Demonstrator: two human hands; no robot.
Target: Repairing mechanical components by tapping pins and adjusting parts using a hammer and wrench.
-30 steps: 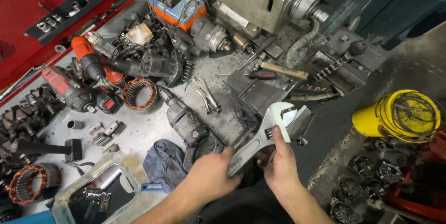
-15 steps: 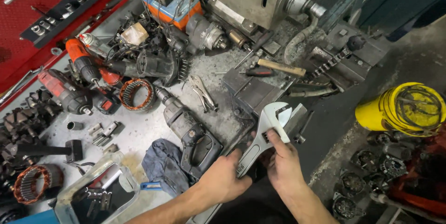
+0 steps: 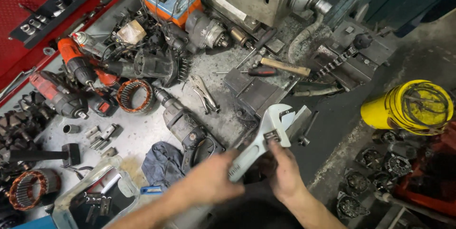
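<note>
Both hands meet low in the middle of the view, over the near edge of the cluttered table [image 3: 156,129]. The left hand [image 3: 213,181] comes in from the near left with its forearm angled up and rightward, fingers curled shut around the handle end of a large silver adjustable wrench [image 3: 259,141]. The right hand [image 3: 282,172] rises from the near right, wrist bent inward, its thumb and fingertips pressed on the wrench just below the head, near the adjusting wheel. The wrench slants from near left up to far right, its open jaws pointing toward the far side, held above the table rather than lying on it. Just left of the left hand lies a dark electric drill [image 3: 187,127], with a blue rag [image 3: 161,162] near it. Farther left sits a copper-wound stator ring [image 3: 134,95] and a red and black power tool [image 3: 57,93]. Beyond the wrench head lie locking pliers [image 3: 204,95], a grey metal block [image 3: 256,93] and a wooden-handled tool [image 3: 285,66]. Well off to the right stands a yellow canister [image 3: 408,108].
</note>
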